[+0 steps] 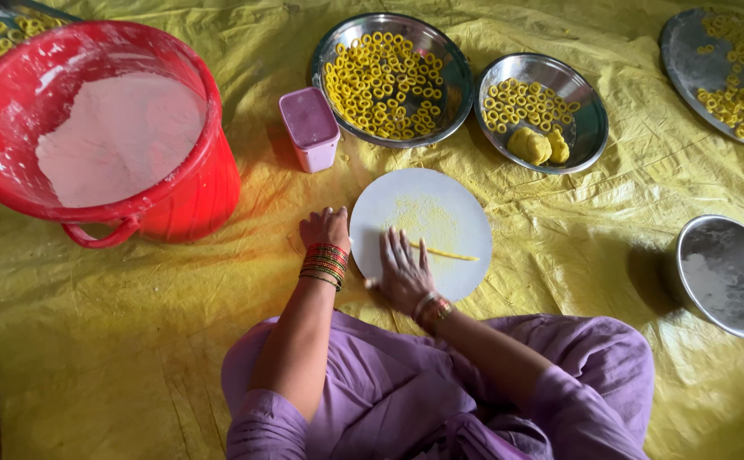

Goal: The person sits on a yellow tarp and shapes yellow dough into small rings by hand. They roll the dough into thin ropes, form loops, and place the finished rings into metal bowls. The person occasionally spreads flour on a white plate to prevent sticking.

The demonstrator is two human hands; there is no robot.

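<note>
Right hand, lower centre: fingers spread flat, palm pressed on a thin yellow dough rope lying across a round, smooth white board dusted with yellow crumbs. Left hand, just left of board: fingers curled under, resting at the board's edge, holding nothing visible; stacked red-and-gold bangles at wrist. Above board: two shiny steel bowls of small yellow dough rings, the right one also holding dough lumps. Pink lidded tub beside them. Upper left: red plastic bucket of pale powder. Crinkled yellow sheet beneath everything.
</note>
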